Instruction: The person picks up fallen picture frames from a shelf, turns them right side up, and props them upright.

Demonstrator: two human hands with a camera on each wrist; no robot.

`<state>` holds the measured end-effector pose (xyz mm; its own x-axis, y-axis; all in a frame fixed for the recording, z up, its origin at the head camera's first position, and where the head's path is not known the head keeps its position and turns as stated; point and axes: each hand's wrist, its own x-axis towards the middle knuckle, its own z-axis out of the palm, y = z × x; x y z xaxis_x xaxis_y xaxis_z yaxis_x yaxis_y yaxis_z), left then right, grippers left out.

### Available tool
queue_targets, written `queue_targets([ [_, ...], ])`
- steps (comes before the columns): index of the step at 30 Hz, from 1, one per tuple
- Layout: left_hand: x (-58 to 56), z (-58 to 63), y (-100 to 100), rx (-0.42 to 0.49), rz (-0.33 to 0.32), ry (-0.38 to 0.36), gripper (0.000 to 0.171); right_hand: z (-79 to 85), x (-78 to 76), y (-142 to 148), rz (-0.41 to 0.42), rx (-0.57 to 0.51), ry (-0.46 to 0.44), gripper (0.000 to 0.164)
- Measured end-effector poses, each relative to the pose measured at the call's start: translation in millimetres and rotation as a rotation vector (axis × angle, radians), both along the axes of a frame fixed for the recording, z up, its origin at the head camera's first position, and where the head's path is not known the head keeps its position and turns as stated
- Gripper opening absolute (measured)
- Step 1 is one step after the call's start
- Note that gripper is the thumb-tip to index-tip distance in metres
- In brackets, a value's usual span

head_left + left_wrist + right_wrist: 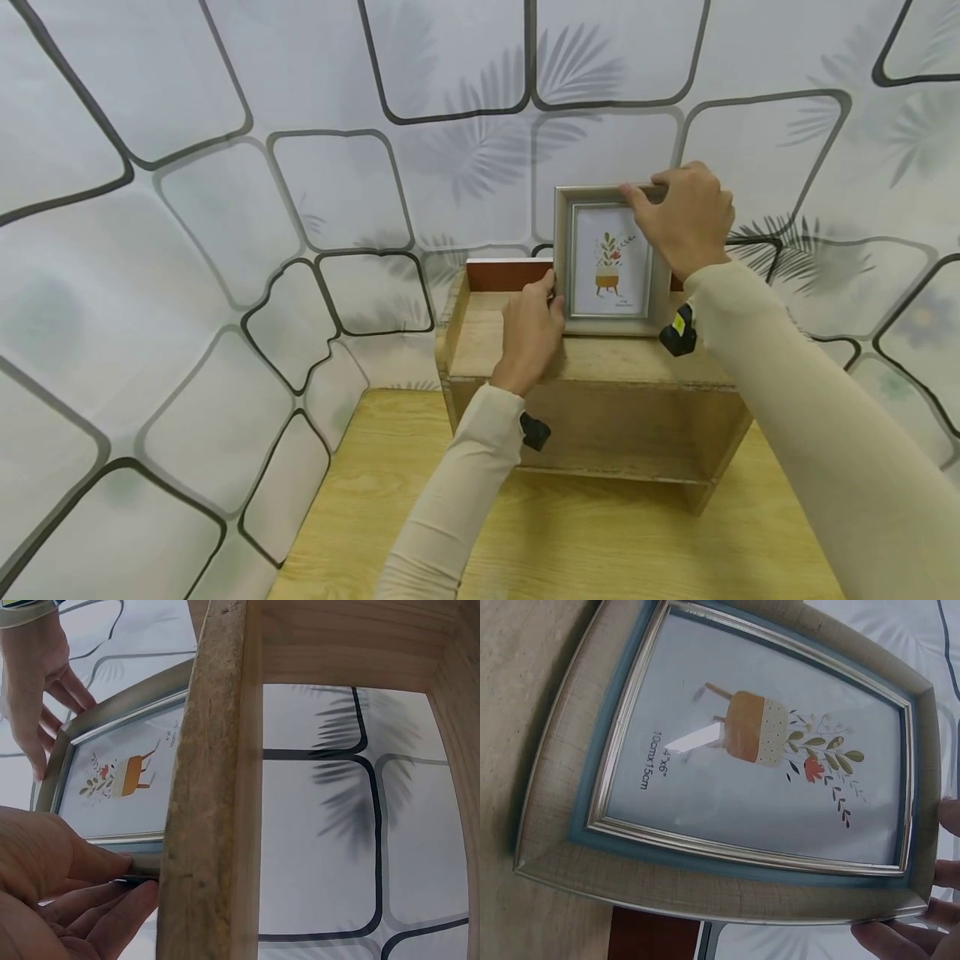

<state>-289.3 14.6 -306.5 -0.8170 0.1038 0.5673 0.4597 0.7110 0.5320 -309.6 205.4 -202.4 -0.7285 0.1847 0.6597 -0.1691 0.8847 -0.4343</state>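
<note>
A picture frame (564,258) with a silvery-beige border stands upright on the top board of a small wooden shelf (480,350). Its print (772,735) shows a potted plant with a red flower. My left hand (529,329) pinches the frame's left edge low down; in the left wrist view the thumb (90,859) lies in front and the fingers reach behind. At the top right corner, my right hand (688,218) grips the frame, thumb along the top edge. Part of the frame's right border is hidden behind that hand and wrist.
Behind the frame a reddish-brown panel (510,275) with a white top edge stands at the shelf's back. The shelf has an open lower compartment (615,425) and stands on a yellow wood-grain surface (375,492). A patterned wall (480,167) rises close behind, with another at left (187,317).
</note>
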Motion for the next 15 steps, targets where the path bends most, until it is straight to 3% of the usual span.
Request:
queue_targets([
  [8,2.3,4.8,-3,-0.024,-0.006,-0.024,0.048,4.4,5.5,-1,0.015,0.019,-0.081,0.069],
  [15,17.3,9.2,-11,-0.07,0.035,-0.02,0.062,4.5,25.9,6,0.032,0.079,-0.065,0.072],
])
